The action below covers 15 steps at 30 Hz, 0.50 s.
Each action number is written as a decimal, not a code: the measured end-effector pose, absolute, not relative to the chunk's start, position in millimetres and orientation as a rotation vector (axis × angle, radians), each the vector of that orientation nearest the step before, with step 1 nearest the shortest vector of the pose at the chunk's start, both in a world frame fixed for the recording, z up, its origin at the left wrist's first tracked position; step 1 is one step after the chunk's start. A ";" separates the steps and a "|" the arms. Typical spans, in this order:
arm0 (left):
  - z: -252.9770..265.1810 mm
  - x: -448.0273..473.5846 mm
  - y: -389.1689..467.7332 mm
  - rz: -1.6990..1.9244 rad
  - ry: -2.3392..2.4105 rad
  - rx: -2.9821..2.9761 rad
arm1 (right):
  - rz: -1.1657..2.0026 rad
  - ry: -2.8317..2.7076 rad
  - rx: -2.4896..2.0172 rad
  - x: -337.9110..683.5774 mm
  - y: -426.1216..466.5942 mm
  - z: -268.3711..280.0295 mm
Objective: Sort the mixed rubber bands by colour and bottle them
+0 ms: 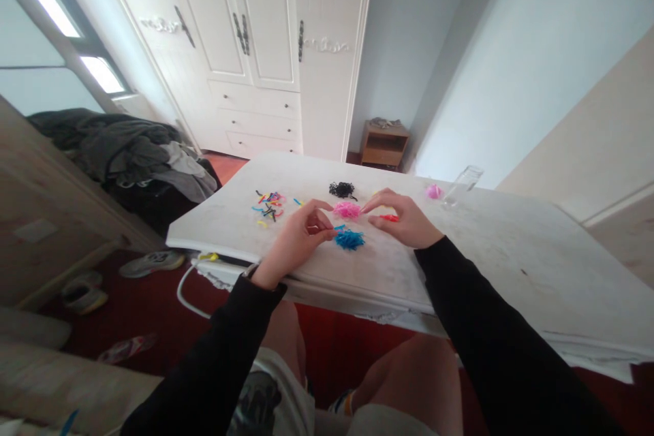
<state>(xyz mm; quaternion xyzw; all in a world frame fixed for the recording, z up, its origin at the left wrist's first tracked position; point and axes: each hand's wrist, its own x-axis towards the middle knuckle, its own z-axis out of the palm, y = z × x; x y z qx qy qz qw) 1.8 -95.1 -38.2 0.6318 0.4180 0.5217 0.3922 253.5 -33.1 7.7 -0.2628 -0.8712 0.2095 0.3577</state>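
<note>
A pile of pink strips [347,210], thin and short like small rubber bands, lies on the white table between my hands. My left hand [299,235] is open, its index finger at the pink pile's left edge and its thumb beside a blue pile [349,239]. From the right, my right hand [401,216] reaches in, open, with its index fingertip at the pink pile's edge. Red strips [389,218] show partly under that hand. Behind the pink pile is a black pile [342,189]. Mixed coloured strips [269,206] lie scattered to the left.
A clear glass jar [464,185] and a pink bundle [434,191] are at the table's [490,266] back right. Beyond it stand a white wardrobe [266,27] and a small wooden cabinet [384,144]. A white cable [184,293] hangs at the left edge.
</note>
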 end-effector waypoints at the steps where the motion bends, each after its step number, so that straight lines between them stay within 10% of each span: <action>1: -37.5 2.1 -95.4 1.326 1.054 1.596 | 0.562 -2.298 -0.604 248.0 -37.8 8.6; 15: -35.4 1.8 -96.1 1.318 1.052 1.616 | 0.716 -2.424 -0.386 234.7 -47.0 -1.4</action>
